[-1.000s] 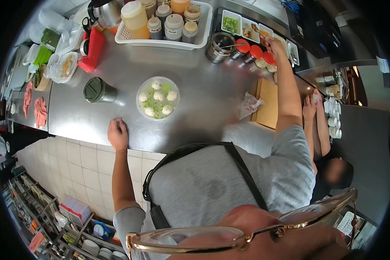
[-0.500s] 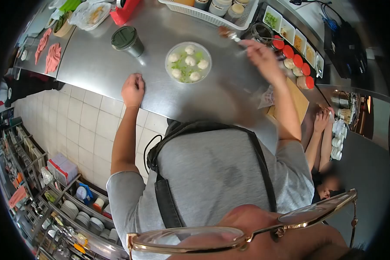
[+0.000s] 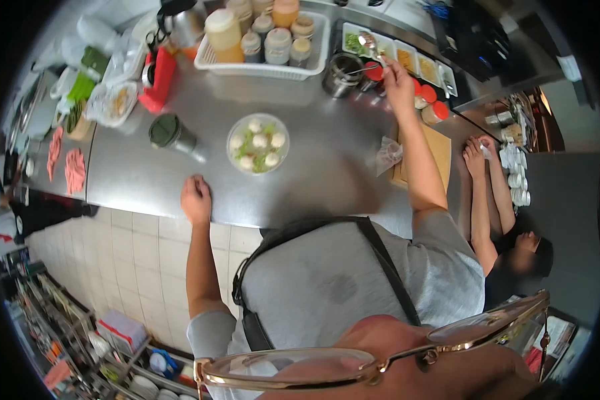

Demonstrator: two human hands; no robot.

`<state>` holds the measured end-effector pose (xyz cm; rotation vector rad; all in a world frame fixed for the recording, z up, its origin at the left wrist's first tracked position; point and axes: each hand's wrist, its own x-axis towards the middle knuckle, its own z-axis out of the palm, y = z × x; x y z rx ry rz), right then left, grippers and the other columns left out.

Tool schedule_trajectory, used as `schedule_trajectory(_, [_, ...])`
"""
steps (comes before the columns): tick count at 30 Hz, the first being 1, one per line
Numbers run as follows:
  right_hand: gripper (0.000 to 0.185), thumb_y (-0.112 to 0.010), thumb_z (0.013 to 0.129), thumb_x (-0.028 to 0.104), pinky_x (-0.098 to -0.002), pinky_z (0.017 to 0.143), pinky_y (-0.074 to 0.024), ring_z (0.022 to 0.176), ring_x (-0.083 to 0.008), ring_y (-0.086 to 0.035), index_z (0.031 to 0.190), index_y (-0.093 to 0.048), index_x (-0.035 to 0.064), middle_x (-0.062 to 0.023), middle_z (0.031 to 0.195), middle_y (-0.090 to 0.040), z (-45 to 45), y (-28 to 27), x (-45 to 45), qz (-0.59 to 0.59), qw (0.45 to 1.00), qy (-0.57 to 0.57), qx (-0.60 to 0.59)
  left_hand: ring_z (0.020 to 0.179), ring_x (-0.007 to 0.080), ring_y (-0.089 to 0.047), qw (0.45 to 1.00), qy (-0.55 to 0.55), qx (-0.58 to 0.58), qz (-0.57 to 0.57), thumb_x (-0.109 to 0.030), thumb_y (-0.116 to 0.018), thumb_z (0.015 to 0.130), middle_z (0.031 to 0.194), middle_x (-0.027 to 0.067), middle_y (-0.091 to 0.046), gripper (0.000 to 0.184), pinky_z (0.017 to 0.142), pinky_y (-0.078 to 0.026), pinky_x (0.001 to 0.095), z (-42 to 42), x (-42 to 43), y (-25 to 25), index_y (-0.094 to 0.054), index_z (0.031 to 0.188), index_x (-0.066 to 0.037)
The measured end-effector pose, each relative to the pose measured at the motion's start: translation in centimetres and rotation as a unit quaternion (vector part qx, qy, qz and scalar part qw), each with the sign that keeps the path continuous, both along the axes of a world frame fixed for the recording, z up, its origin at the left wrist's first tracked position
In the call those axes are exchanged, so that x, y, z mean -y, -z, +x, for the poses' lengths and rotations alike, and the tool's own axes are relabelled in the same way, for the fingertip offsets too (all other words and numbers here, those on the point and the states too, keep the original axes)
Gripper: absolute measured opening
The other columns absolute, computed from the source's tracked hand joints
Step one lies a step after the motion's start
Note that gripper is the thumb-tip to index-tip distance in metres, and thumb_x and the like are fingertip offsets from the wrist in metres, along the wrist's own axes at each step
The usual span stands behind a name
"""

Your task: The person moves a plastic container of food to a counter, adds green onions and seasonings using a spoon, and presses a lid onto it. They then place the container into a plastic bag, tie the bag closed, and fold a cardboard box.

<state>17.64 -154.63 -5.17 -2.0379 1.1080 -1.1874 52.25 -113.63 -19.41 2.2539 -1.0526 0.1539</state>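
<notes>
My right hand (image 3: 400, 85) is closed around the handle of a metal spoon (image 3: 368, 43). The spoon's bowl is over the white trays, beside chopped green onion (image 3: 355, 44). Below that hand stand jars with red lids (image 3: 435, 112); a dark open metal jar (image 3: 342, 77) with a utensil in it is to their left. My left hand (image 3: 196, 199), fingers curled and nothing visible in them, rests at the counter's front edge. Nearest to it are a dark-lidded tumbler (image 3: 173, 135) and a round bowl (image 3: 232, 157) of white balls and greens in broth.
A white basket (image 3: 263, 69) of bottles and jars stands at the back, beside a red device (image 3: 157, 80). A tan board (image 3: 435, 150) and a crumpled plastic bag (image 3: 389, 155) lie under my right forearm. Another person's hands (image 3: 477, 152) are at the right. Pink cloths (image 3: 75, 171) lie left.
My right hand has carried the spoon from beside the dark jar to above the white trays. Brown stuff showed on the spoon before; now its bowl looks shiny. The view has shifted; my left hand stays put.
</notes>
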Motion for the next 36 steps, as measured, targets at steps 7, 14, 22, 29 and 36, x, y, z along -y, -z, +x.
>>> schedule_trajectory(7, [0.029, -0.056, 0.093, 0.021, -0.0446, 0.087, -0.0512, 0.097, -0.0377, -0.068, 0.113, -0.069, 0.0049, -0.0218, 0.102, -0.070, -5.3, 7.5, 15.8, 0.024, 0.981, 0.118, -0.151, 0.071, 0.0265, -0.061, 1.000, -0.010, -0.015, 0.004, -0.015, -0.062, 0.091, 0.082, 0.0097, -0.065, 0.008, 0.067, -0.050, 0.0378, -0.2, 0.2, 0.1, -0.064, 0.093, -0.007])
schedule_trajectory(14, [0.032, -0.060, 0.091, 0.021, -0.0444, 0.085, -0.0516, 0.097, -0.0331, -0.068, 0.117, -0.068, 0.0040, -0.0206, 0.096, -0.071, -4.1, 9.1, 18.1, 0.231, 0.945, 0.090, -0.212, 0.071, 0.0242, -0.062, 0.998, -0.032, -0.045, 0.022, -0.013, -0.063, 0.091, 0.082, 0.0081, -0.065, 0.007, 0.068, -0.050, 0.0365, -0.8, 0.5, -1.0, -0.065, 0.096, -0.009])
schedule_trajectory(22, [0.037, -0.053, 0.084, -0.004, -0.0450, 0.111, -0.0346, 0.129, -0.0343, -0.048, 0.120, -0.061, 0.0021, -0.0131, 0.134, -0.056, 5.1, 7.5, -5.1, -0.223, 0.926, -0.271, -0.138, 0.072, 0.0296, -0.064, 0.999, -0.012, -0.030, -0.014, -0.009, -0.062, 0.087, 0.085, 0.0089, -0.067, 0.009, 0.066, -0.052, 0.0392, 0.6, 0.0, 1.7, -0.065, 0.095, -0.009])
schedule_trajectory(29, [0.055, -0.046, 0.080, -0.014, -0.0486, 0.120, -0.0250, 0.146, -0.0366, -0.026, 0.132, -0.056, -0.0018, -0.0135, 0.156, -0.035, 10.0, 13.0, -9.0, -0.125, 0.845, -0.412, -0.316, 0.083, 0.0346, -0.064, 1.000, -0.023, -0.015, 0.001, -0.009, -0.058, 0.083, 0.086, 0.0130, -0.065, 0.011, 0.075, -0.052, 0.0442, 0.1, -0.2, 0.5, -0.063, 0.092, -0.011])
schedule_trajectory(36, [0.042, -0.048, 0.082, -0.010, -0.0457, 0.110, -0.0406, 0.128, -0.0357, -0.051, 0.121, -0.062, -0.0028, -0.0163, 0.131, -0.058, 6.3, 15.8, -6.8, -0.134, 0.862, -0.383, -0.304, 0.082, 0.0352, -0.063, 0.998, -0.005, -0.053, -0.033, -0.009, -0.059, 0.084, 0.083, 0.0134, -0.063, 0.009, 0.074, -0.051, 0.0447, -0.1, -0.2, -0.5, -0.059, 0.093, -0.009])
